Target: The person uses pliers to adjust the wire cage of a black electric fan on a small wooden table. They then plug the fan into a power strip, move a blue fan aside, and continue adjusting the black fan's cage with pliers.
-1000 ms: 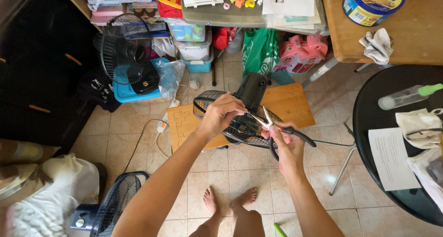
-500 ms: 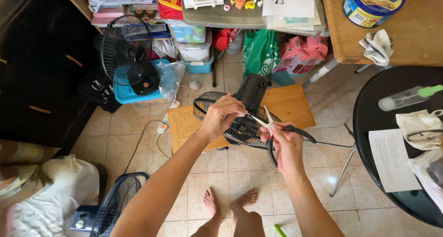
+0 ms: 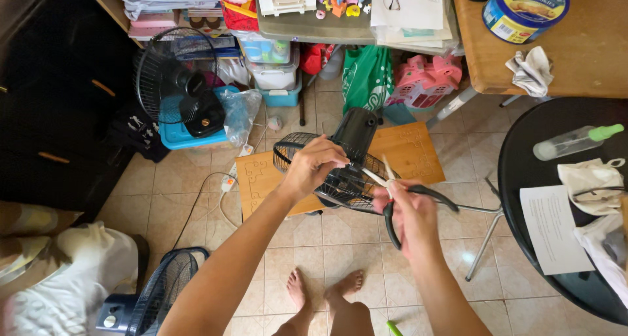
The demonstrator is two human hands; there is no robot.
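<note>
A black electric fan (image 3: 347, 154) with a wire grille lies on a wooden board (image 3: 405, 154) on the tiled floor. My left hand (image 3: 313, 168) reaches over the grille and pinches the end of a thin white strip (image 3: 374, 177). My right hand (image 3: 409, 218) holds black-handled scissors (image 3: 391, 208), whose open blades sit around the white strip just above the fan's grille. My bare feet (image 3: 324, 290) show below my arms.
Another black fan (image 3: 180, 90) stands at the back left by plastic bins. A fan grille (image 3: 157, 297) lies at the lower left. A black round table (image 3: 556, 244) with paper, cloth and a spray bottle is at right, a wooden table (image 3: 556, 68) behind it.
The scissors' blades have opened a little and shifted slightly right along the white strip. My left hand keeps its pinch on the strip over the grille.
</note>
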